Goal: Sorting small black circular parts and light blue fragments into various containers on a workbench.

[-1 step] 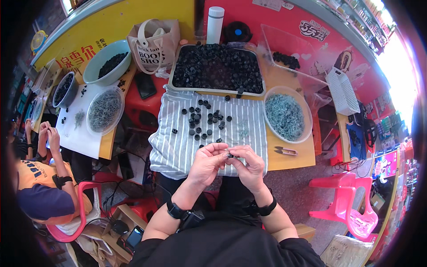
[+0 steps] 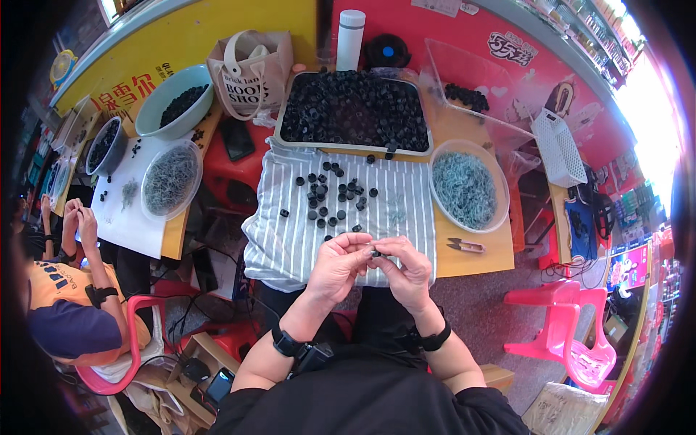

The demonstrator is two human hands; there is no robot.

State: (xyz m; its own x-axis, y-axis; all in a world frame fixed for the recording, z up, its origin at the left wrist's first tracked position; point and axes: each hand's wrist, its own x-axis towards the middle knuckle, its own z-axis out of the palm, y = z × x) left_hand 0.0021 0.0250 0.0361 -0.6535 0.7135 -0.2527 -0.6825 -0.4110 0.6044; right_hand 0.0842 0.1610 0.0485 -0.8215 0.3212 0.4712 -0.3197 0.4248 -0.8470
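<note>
A small black piece [image 2: 375,254] sits at the meeting fingertips of both hands, just beyond the near edge of a grey-and-white striped cloth [image 2: 272,250]. The left hand [image 2: 339,265] pinches it with thumb and index finger together; the right hand [image 2: 406,270] closes on it from the other side, its thumb and forefinger also together. The fingers hide most of the piece, so its exact shape cannot be told. Each wrist wears a black band.

Beyond the hands, loose black caps [image 2: 342,196] lie scattered on the cloth, with a thin patch of pale, clear bits [image 2: 396,211] to their right. Behind the cloth stands a light-rimmed tray [image 2: 348,148] heaped with more black caps. To the right, a round plastic tub [image 2: 502,215] holds a mass of translucent bluish-green bits, and thread snips [image 2: 465,246] lie on the yellow tabletop [image 2: 489,262] in front of it.

A white bottle [image 2: 350,45] stands behind the tray, beside a canvas tote bag [image 2: 251,69] to its left. Farther left, a co-worker in an orange-and-navy top [image 2: 80,322] sits at another table, hands raised and close together.
</note>
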